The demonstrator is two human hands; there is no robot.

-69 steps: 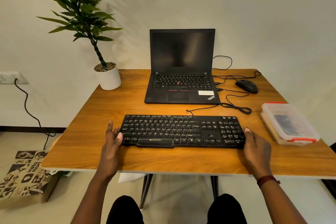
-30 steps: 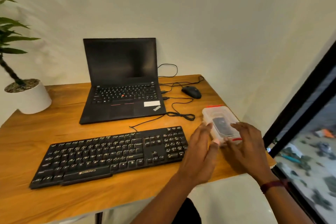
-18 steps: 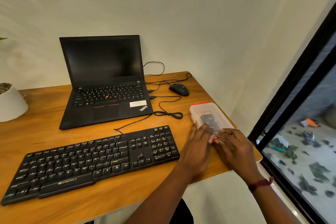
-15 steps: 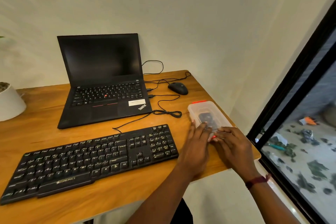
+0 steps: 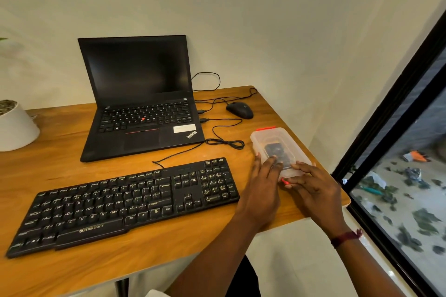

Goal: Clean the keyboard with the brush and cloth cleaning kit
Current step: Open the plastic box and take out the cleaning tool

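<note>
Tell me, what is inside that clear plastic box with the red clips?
Through the closed, cloudy lid of the plastic box, one dark object shows; what it is cannot be told. The left hand and right hand cover the box's near end, hiding anything there.

I counted one table (image 5: 60, 166), and on it one laptop (image 5: 142, 128), one keyboard (image 5: 125, 200), one mouse (image 5: 240, 109), one plastic box (image 5: 284, 136) and one plant pot (image 5: 14, 128). Two hands showed: one left hand (image 5: 261, 190), one right hand (image 5: 313, 190).
</note>
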